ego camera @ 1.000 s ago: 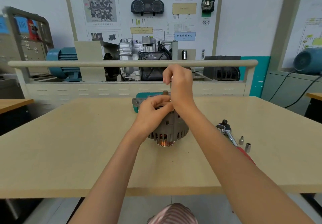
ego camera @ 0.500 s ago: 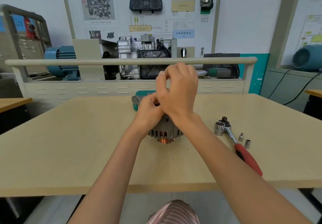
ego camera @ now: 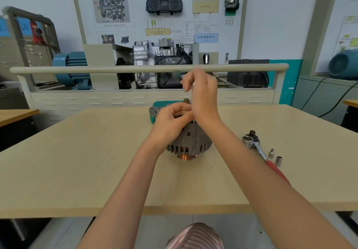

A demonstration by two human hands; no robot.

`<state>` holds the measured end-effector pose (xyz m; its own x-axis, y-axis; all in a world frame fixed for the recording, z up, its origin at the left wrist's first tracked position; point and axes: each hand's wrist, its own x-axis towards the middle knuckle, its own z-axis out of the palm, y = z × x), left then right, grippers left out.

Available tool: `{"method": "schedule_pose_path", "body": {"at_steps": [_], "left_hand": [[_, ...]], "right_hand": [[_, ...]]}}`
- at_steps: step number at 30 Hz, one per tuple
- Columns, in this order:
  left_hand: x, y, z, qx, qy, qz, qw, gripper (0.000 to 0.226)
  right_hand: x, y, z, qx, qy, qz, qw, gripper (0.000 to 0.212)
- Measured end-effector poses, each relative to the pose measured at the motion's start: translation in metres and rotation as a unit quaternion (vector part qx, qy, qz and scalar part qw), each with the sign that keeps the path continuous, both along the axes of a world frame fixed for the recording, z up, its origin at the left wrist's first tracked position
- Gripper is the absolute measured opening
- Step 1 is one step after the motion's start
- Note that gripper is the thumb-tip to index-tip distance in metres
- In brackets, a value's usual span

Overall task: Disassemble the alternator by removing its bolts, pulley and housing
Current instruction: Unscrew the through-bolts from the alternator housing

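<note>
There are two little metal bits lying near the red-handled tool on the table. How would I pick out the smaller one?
Start at the alternator in the middle of the tan table, then look right to the ratchet wrench with the red handle. Just right of its shaft stand two small silver sockets; the smaller socket is the farther one, nearer the ratchet's head, narrower than the larger socket.

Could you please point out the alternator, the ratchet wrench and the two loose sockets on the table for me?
alternator (ego camera: 190,141): head view, on its grey finned housing.
ratchet wrench (ego camera: 249,140): head view, on its chrome head.
nearer socket (ego camera: 278,160): head view, on its side.
farther socket (ego camera: 271,153): head view, on its side.
</note>
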<state>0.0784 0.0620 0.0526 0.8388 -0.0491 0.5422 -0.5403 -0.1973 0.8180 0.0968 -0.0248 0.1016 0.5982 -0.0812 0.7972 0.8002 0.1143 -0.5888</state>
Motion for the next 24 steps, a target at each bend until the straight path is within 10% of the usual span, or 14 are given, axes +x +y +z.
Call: {"method": "schedule_pose_path", "body": {"at_steps": [4, 10, 18, 21, 24], "left_hand": [[-0.001, 0.001, 0.001, 0.010, -0.009, 0.016, 1.000, 0.036], [-0.001, -0.002, 0.002, 0.003, -0.006, -0.009, 1.000, 0.016], [-0.001, 0.000, 0.002, -0.004, 0.005, -0.016, 1.000, 0.013], [0.000, -0.001, 0.002, -0.003, 0.004, -0.001, 1.000, 0.011], [0.000, -0.001, 0.003, 0.008, -0.004, 0.006, 1.000, 0.024]], "right_hand": [[-0.005, 0.009, -0.015, -0.119, -0.164, -0.373, 0.905, 0.023], [-0.005, 0.000, 0.010, -0.014, 0.033, -0.050, 0.998, 0.042], [0.005, -0.012, 0.017, 0.124, 0.133, 0.230, 0.956, 0.054], [0.000, -0.008, 0.013, 0.108, 0.117, 0.178, 0.971, 0.047], [-0.005, -0.001, -0.005, -0.044, -0.062, -0.110, 0.991, 0.030]]}}
